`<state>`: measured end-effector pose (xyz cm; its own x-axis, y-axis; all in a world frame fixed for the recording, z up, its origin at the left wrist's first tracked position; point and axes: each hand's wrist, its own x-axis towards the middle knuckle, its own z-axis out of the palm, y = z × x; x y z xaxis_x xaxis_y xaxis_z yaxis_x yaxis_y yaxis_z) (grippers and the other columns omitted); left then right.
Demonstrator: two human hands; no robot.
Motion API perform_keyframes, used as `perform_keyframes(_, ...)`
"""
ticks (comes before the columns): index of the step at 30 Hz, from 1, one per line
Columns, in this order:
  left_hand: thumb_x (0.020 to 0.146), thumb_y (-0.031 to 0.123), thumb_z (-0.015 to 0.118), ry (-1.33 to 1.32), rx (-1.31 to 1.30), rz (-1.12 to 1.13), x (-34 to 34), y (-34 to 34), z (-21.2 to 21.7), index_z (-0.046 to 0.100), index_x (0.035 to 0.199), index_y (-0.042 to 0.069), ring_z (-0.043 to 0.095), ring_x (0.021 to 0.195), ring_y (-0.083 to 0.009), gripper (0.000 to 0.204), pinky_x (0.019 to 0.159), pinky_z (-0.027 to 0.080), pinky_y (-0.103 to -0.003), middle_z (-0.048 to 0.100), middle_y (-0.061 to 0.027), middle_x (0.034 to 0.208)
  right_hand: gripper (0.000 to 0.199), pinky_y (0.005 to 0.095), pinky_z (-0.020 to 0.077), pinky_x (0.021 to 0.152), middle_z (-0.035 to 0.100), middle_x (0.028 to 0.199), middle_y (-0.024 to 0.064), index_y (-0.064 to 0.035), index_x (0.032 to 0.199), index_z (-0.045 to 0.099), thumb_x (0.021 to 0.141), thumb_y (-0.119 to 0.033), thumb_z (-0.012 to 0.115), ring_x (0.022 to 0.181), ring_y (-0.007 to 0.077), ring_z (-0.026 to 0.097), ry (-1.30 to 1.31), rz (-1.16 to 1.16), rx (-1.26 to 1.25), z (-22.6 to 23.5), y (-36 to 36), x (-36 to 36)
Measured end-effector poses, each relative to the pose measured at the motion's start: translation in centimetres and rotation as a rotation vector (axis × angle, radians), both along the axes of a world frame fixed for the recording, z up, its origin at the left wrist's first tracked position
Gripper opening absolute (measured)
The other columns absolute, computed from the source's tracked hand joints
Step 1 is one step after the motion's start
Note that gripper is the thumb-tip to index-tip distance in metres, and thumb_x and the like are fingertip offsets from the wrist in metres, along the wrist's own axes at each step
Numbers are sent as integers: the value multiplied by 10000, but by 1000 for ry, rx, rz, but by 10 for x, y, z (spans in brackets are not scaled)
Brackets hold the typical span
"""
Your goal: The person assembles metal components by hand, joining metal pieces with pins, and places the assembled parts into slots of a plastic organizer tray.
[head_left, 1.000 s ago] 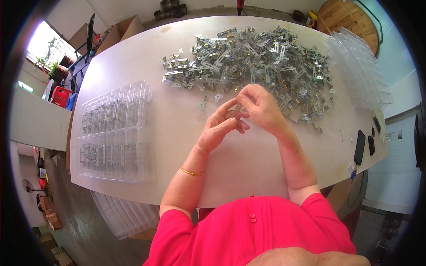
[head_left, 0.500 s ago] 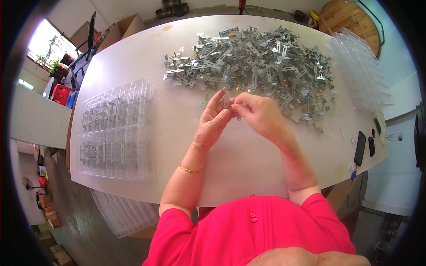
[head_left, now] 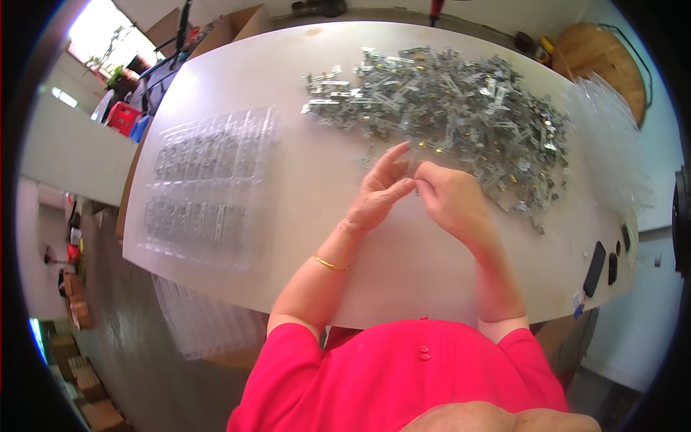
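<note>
Left hand and right hand meet fingertips, pinching a small metal part, near the metal pile on the bench.

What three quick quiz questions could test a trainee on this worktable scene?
1. True or false: the left hand and right hand meet fingertip to fingertip over the white table.
2. Which lies at the person's left? A) clear plastic tray B) pile of metal parts
3. What is on the left wrist?

Key: 1 true; 2 A; 3 a gold bangle.
</note>
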<state>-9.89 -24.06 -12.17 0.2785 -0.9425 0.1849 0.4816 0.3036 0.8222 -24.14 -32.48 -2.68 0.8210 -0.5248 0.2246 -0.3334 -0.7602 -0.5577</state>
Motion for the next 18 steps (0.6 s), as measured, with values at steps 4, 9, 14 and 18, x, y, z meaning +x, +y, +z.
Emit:
perform_keyframes(4, 951, 41, 640, 15, -11, -20, -1, 0, -1, 296, 1540, 82, 562, 1195, -182, 683, 1057, 435, -364, 580, -117, 1318, 71, 499, 480, 635, 666, 792, 174, -65, 879, 608, 907, -127, 589, 751, 394, 649, 38, 16, 9, 5, -1, -3)
perform_keyframes(9, 965, 70, 636, 14, -6, -82, -2, 1, 1, 295, 1544, 94, 562, 1174, -177, 672, 1033, 457, -364, 584, -97, 1292, 80, 483, 472, 616, 659, 767, 164, -62, 869, 594, 909, -130, 603, 721, 387, 645, 29, -29, 42, 9, -1, -1)
perform_keyframes(14, 969, 72, 632, 25, -14, -117, -1, 0, 2, 294, 1544, 93, 549, 1201, -185, 668, 1039, 460, -372, 582, -104, 1296, 95, 468, 475, 608, 656, 750, 156, -59, 855, 584, 915, -129, 608, 701, 381, 640, 23, -90, 1, 8, 2, 2)
perform_keyframes(18, 969, 66, 630, -3, -14, -117, -1, 1, 0, 297, 1544, 96, 542, 1217, -189, 665, 1045, 456, -373, 573, -110, 1310, 81, 468, 477, 616, 659, 765, 159, -61, 863, 602, 912, -126, 610, 714, 377, 645, 54, -20, -34, 8, 2, 1)
